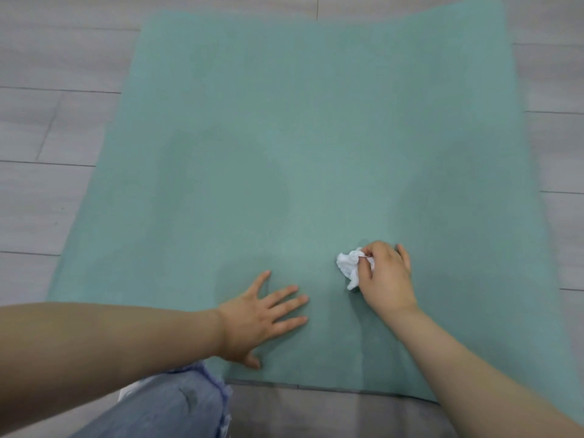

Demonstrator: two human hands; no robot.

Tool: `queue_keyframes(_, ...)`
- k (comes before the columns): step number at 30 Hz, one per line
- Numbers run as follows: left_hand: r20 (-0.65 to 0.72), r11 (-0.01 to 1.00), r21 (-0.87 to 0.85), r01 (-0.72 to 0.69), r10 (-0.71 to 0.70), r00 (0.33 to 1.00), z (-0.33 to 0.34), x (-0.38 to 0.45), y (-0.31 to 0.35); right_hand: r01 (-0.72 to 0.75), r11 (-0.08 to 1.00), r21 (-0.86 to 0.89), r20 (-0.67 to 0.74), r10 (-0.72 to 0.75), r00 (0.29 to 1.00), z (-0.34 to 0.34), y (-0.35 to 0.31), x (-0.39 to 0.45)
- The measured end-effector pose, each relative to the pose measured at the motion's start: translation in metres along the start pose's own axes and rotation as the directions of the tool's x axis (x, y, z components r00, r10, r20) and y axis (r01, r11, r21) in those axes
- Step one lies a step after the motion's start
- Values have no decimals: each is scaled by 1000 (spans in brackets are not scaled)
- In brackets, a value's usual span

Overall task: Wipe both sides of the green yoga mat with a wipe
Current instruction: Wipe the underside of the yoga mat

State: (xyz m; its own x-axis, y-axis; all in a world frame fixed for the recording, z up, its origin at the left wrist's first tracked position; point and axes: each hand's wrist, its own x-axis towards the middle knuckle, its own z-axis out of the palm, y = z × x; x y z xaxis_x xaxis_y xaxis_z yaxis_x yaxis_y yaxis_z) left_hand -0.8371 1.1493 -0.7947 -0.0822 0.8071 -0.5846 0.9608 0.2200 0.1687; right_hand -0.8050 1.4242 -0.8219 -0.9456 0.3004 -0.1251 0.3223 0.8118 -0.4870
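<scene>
Mat [300, 137] spread flat on the floor [47, 128], long axis running straight away from the near edge toward the far end. Near edge just ahead of a denim-clad knee [170, 406].

Wipe [349, 267] crumpled into a white wad, pinched in the curled fingers of the right hand [384, 276], pressed onto the mat close to the near edge and right of the mat's middle. Left hand [259, 314] flat, fingers straight and spread, palm down on the mat near the same edge, left of the wipe; holding nothing, probably pinning the mat in place.

Faint darker patches across the middle of the mat, possibly damp streaks, though too soft to tell.

Key relation: nearly all the unwiped length lies forward of the right hand, along the long axis, with the left hand only just beside it and no nearer to the far end. Strokes likely to go outward from the near edge, or side to side between the long edges. Only 1 side facing up; underside judged not yet reachable without flipping.
</scene>
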Motion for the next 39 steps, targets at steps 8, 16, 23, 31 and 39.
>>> queue_keyframes(8, 11, 995, 86, -46, 46, 999, 6, 0, 12, -10, 999, 50, -45, 13, 999, -1, -7, 8)
queue_keyframes(16, -15, 1000, 19, 1, -1, 1000, 10, 7, 16, -85, 989, 120, -123, 99, 987, -7, -8, 29)
queue_keyframes(23, -66, 995, -98, 5, -11, 998, -7, 10, -4, -255, 959, 126, -77, 266, 961, -5, -11, 50)
queue_keyframes(31, -366, 871, -365, 329, -459, 809, 4, -44, -124, 207, 962, 180, 244, -248, 938, 72, -141, 2)
queue_keyframes(39, -200, 781, -338, 525, -605, 771, 5, -54, -160, -11, 985, 174, 53, 2, 999, 23, -69, 18)
